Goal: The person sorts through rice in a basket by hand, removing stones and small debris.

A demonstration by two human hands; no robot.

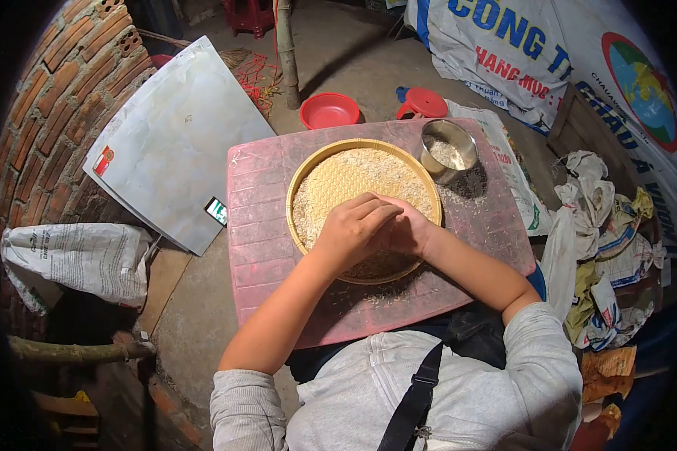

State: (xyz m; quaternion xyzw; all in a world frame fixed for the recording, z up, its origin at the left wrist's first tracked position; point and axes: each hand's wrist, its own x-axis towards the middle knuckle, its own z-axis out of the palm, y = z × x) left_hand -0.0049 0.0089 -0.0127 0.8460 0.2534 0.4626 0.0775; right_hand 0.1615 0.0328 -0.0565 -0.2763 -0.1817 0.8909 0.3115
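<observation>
"Fingers?"
"The left hand's [357,225] lie together, curved over the right hand [410,225], whose own are mostly hidden; whether either clasps grain, I can't tell"
"The grain [368,160]?"
"Spread inside the woven tray [290,199], some around it on the table [263,188]"
"Risks?"
"A forearm pressing the tray's rim could tip it, spilling more"

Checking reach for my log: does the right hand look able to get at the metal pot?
Probably yes: the metal pot stands open-topped just beyond the woven tray, with only its low rim between pot and right hand.
</observation>
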